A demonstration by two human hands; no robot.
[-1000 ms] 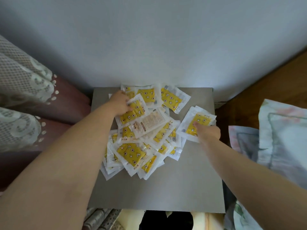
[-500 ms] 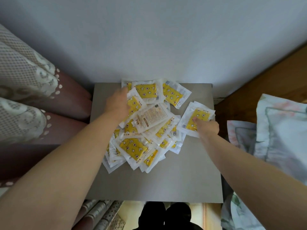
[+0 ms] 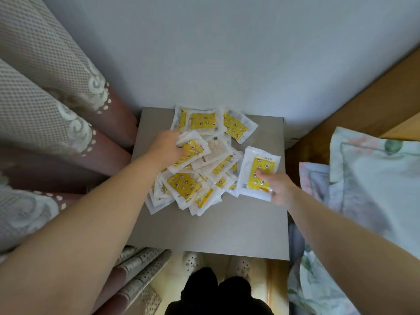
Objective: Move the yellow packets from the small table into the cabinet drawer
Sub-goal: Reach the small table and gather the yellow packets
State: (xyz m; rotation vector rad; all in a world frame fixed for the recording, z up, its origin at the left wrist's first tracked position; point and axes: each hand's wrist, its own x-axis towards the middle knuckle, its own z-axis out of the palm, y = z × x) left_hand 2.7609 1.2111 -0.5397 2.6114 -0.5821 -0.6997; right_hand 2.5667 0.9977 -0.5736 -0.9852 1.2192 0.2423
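Yellow packets (image 3: 184,185) heap between the grips: left hand (image 3: 167,146) grasps one atop (right hand (image 3: 280,192), one beside).

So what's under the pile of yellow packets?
The grey small table. The yellow packets overlap, so lower ones are mostly hidden, and the tabletop beneath cannot be seen.

Glossy plastic packets (image 3: 259,172) (crinkled); matt grey table (image 3: 218,228); lace curtain (image 3: 34,105)
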